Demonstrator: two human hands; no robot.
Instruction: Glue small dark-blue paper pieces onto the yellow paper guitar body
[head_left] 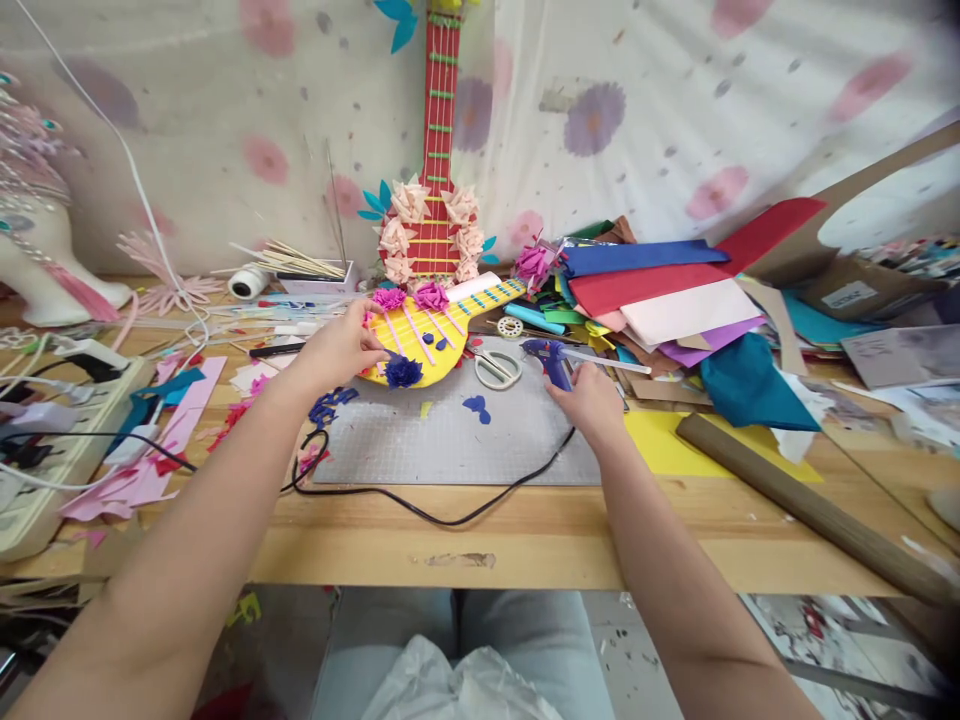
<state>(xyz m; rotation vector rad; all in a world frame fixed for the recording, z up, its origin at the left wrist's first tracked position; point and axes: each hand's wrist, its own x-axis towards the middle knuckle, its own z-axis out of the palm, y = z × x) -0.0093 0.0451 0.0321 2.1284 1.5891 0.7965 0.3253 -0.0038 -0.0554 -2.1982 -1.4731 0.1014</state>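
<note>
The one view, from the person's head, faces forward and down across the bench [540,548], close above the lap [390,635] at the bottom edge; left hand [346,345] and right hand [592,400] fall mid-frame, a flower-patterned sheet [660,60] behind.

Pale wall sheeting [675,60], creased, printed with pink and purple flowers, hangs behind the wooden tabletop's far edge [555,545]. Below its near edge: grey floor [626,690], littered.

Bare forearms [217,510] and pale blue trousers [364,645] partly under a crumpled, whitish, filmy layer [465,685]
</note>
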